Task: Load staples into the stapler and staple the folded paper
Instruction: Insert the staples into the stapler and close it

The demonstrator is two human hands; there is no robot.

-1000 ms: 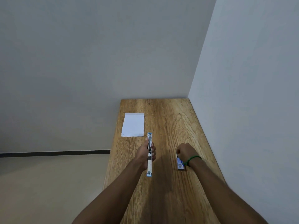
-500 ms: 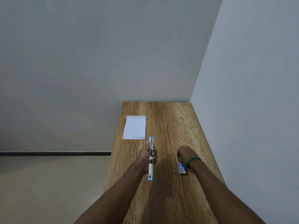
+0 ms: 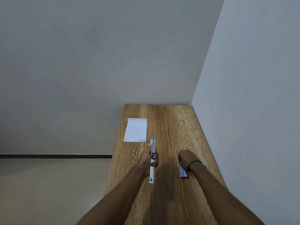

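Head view: left hand (image 3: 149,157) grips a long metal stapler (image 3: 152,161), opened flat. Right hand (image 3: 186,157) clutches a small blue box (image 3: 183,172), contents hidden. White paper (image 3: 136,130) lies beyond the left hand.

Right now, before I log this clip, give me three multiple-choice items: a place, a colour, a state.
1. Where is the paper? A) far left of the table B) in a drawer C) on the floor
2. The band on the wrist of the right hand, which holds the staple box, is: A) red B) green C) yellow
3. The stapler is: A) lying untouched B) clamped on paper C) swung open, gripped by the left hand
Key: 1 A, it lies beyond the stapler near the left edge; 2 B, plainly green; 3 C, fingers wrap its middle.
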